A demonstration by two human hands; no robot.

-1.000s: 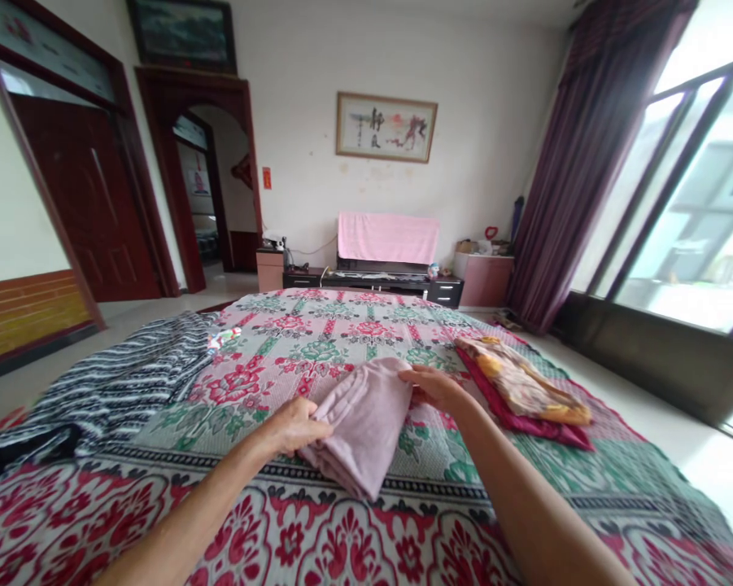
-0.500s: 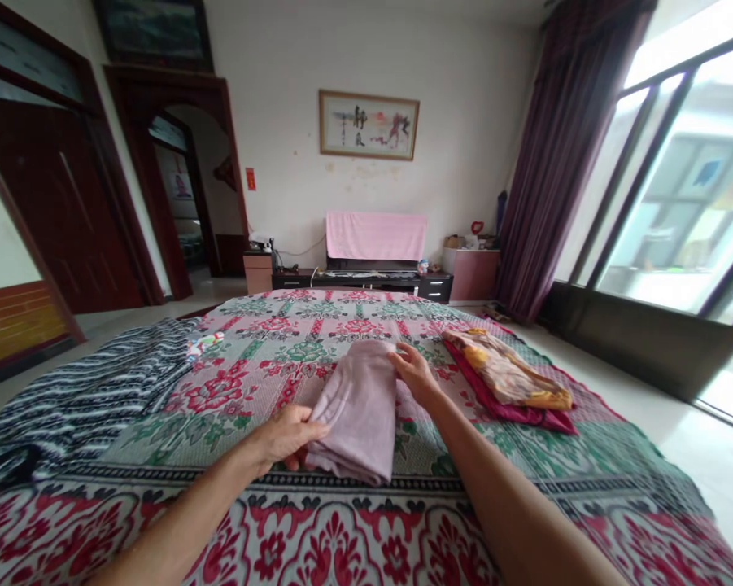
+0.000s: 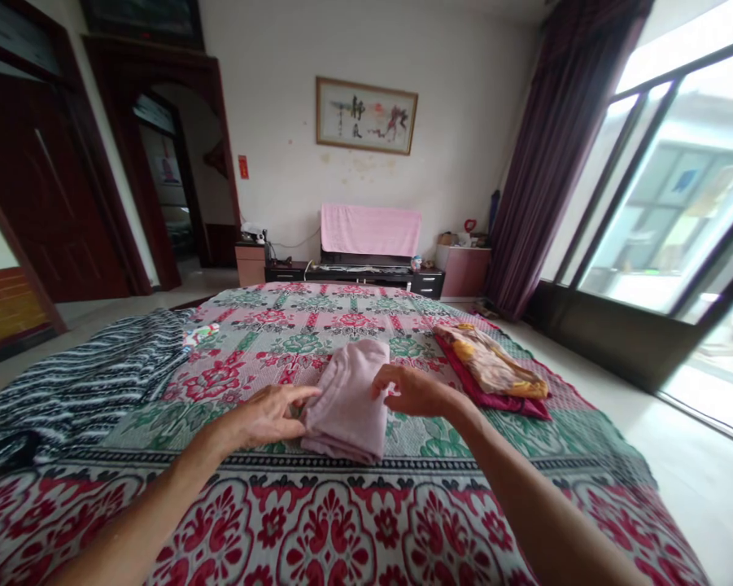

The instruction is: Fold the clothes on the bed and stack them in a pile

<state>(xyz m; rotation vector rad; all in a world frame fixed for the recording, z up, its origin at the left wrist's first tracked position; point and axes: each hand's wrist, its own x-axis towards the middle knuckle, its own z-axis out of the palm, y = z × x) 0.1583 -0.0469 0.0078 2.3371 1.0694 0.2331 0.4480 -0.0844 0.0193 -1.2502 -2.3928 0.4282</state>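
Observation:
A pale pink piece of cloth (image 3: 351,407), folded into a thick oblong, lies flat on the patterned bedspread (image 3: 281,533) in front of me. Its exact kind cannot be made out. At its left edge is my left hand (image 3: 265,419), thumb and fingers spread apart, fingertips touching or just beside the fold. My right hand (image 3: 406,389) is over the right edge, its fingers bent downward with a gap between thumb and forefinger. Neither hand grips the cloth.
To the right lies a folded yellow-brown patterned cloth (image 3: 491,362) on a dark red one (image 3: 525,407). A black-and-white striped garment (image 3: 98,366) is spread at the left. Beyond the bed, a pink cloth (image 3: 371,230) covers a screen on a low cabinet (image 3: 427,283).
My left hand has let go of the pink cloth's left edge and spread its fingers. My right hand has come from the far right corner nearer along the right edge. The view has shifted slightly.

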